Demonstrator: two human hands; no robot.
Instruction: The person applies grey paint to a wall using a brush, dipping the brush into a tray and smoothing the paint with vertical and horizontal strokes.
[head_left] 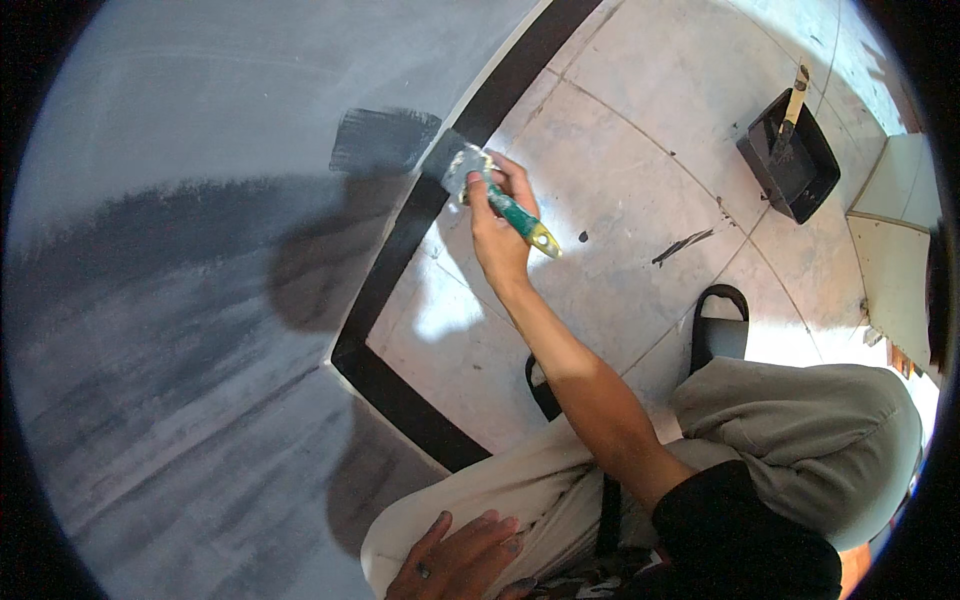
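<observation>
In my right hand [505, 215] is a paintbrush with a green handle [513, 212] and a yellow, holed end. Pale dried paint crusts its wide metal band [466, 168]. The brush head lies against the black skirting strip [400, 245] and the bottom edge of the grey wall [220, 110]. Just left of the brush, a patch of darker grey paint [385, 140] with a streaky edge marks the wall. My left hand [460, 560] rests on my left leg with its fingers stretched out, wearing a ring and holding nothing.
On the tiled floor [600, 150], at the far right, stands a black paint tray [805, 180] with a wooden-handled tool [797, 100] leaning in it. Dark smears [683, 247] mark the tiles. Black slippers [720, 325] are near my legs. A pale cabinet [895, 250] lies along the right side.
</observation>
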